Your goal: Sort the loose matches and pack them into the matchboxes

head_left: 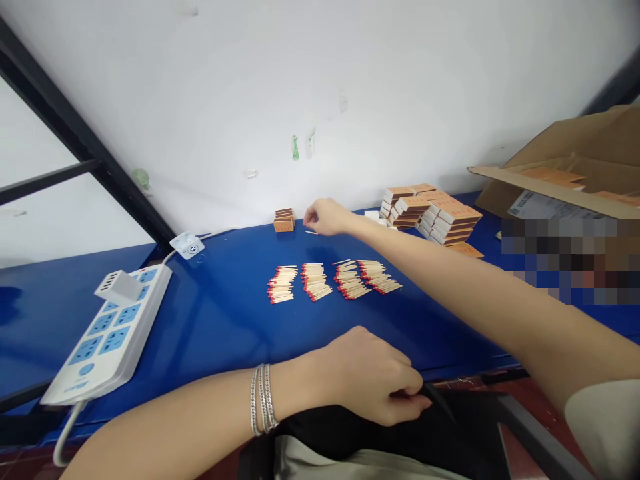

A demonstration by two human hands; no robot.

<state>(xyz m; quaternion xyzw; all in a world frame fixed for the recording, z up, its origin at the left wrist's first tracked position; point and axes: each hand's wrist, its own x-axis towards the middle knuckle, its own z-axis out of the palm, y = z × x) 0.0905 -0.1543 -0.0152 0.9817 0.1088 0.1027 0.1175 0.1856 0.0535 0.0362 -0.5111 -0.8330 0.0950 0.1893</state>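
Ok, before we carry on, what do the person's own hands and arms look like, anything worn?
The left hand and right hand are both ungloved. Several silver chain strands circle the left wrist. Nothing worn shows on the right wrist; a pale, off-white sleeve covers the upper right arm. No left sleeve is in view.

Stacked matchboxes, 4 match piles and a carton suggest a workshop.
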